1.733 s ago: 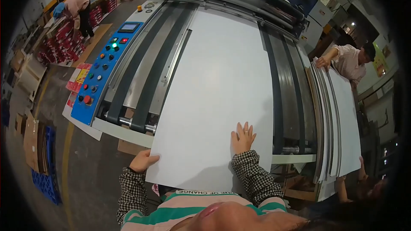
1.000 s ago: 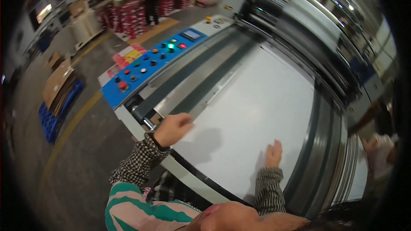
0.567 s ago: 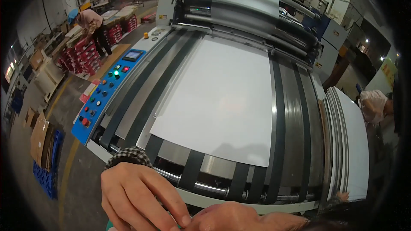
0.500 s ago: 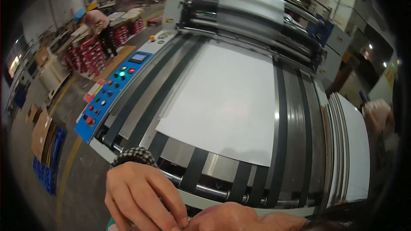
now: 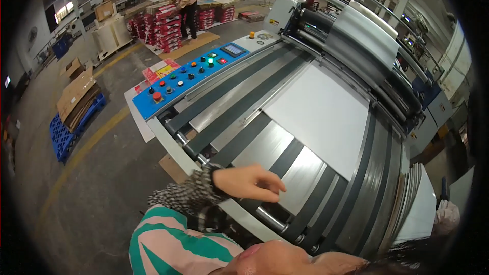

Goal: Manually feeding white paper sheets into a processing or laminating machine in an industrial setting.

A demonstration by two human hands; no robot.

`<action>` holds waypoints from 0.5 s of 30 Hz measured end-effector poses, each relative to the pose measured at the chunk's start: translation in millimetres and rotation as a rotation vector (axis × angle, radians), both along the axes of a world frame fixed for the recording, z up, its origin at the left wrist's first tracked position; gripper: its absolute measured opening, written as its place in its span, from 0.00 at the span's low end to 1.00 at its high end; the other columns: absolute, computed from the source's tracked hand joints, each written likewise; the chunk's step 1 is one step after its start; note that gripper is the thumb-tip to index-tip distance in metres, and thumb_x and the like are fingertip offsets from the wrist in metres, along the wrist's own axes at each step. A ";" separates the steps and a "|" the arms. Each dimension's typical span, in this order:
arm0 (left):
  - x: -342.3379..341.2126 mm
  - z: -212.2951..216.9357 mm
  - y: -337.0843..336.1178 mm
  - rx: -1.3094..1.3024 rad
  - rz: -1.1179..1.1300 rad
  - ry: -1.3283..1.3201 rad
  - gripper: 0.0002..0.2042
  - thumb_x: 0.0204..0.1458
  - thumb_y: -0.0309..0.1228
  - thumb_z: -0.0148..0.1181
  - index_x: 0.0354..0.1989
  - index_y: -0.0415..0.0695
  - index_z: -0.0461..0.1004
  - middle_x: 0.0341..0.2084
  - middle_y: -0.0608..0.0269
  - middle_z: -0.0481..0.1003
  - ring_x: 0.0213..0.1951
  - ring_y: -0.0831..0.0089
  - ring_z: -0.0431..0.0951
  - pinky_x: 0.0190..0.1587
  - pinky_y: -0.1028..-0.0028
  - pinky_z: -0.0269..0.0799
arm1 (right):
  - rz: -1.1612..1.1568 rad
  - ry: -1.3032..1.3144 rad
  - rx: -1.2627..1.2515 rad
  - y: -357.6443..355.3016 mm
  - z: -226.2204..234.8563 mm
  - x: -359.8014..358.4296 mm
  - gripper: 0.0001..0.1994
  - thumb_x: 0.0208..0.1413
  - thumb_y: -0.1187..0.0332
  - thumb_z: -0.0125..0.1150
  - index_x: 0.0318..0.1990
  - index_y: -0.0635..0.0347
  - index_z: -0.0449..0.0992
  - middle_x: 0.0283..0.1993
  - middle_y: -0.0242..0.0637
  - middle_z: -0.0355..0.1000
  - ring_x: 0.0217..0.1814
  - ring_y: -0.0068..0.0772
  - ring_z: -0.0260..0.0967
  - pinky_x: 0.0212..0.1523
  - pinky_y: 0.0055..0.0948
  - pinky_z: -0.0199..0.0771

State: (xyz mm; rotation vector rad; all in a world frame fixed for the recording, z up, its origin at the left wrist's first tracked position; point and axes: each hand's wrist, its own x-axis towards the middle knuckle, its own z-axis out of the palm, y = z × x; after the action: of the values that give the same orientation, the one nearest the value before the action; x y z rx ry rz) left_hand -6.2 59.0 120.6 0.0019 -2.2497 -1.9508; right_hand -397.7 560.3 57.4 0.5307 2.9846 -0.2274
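Note:
My left hand (image 5: 249,182), in a black-and-white checked cuff (image 5: 196,188), hangs over the front edge of a sheet-feeding machine (image 5: 244,224). Its fingers are loosely bent, with a gap between thumb and fingers and nothing held. Beyond the hand, a large white sheet (image 5: 326,117) lies flat on dark conveyor belts (image 5: 288,163), its far end near a roller unit (image 5: 364,46). A thin metal rod runs along the sheet's left side. My right hand does not show.
Left of the belts is a blue control panel (image 5: 178,81) with buttons and a small screen. A stack of white boards (image 5: 417,209) stands at the right, beside a pale shape I cannot make out. Flattened cardboard (image 5: 79,94) lies on a blue pallet (image 5: 61,132). A co-worker (image 5: 183,0) bends over red stacks.
The view has swung left. My left hand has risen from the lower edge and reached out over the machine's front. The white sheet has moved farther away toward the rollers.

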 end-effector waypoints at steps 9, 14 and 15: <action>-65.1 -127.3 82.5 -0.513 -0.007 -0.242 0.18 0.40 0.37 0.54 0.35 0.34 0.69 0.26 0.46 0.72 0.31 0.58 0.73 0.33 0.67 0.68 | 0.836 0.514 -0.634 -306.0 -139.5 177.9 0.14 0.45 0.74 0.40 0.34 0.79 0.65 0.46 0.60 0.59 0.49 0.55 0.55 0.53 0.40 0.51; 38.8 -292.5 -36.3 -1.468 0.122 -0.245 0.08 0.40 0.30 0.52 0.25 0.37 0.70 0.20 0.57 0.70 0.24 0.67 0.71 0.28 0.69 0.68 | 1.177 0.172 -0.893 -387.2 -110.1 236.3 0.13 0.51 0.68 0.43 0.27 0.68 0.72 0.33 0.47 0.70 0.39 0.45 0.64 0.44 0.34 0.61; 37.3 -219.0 -27.5 -0.552 0.462 -0.295 0.07 0.40 0.28 0.51 0.26 0.41 0.72 0.17 0.58 0.69 0.22 0.69 0.70 0.27 0.69 0.66 | 1.037 0.305 -0.852 -365.6 -121.5 209.6 0.13 0.50 0.66 0.45 0.27 0.67 0.73 0.34 0.48 0.70 0.40 0.46 0.63 0.46 0.36 0.58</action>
State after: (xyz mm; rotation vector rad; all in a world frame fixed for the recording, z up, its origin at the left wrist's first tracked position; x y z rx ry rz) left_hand 31.1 31.5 -98.4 0.7094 -2.5912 -1.1231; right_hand -188.1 194.7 -64.2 -1.1430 2.5625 -1.3888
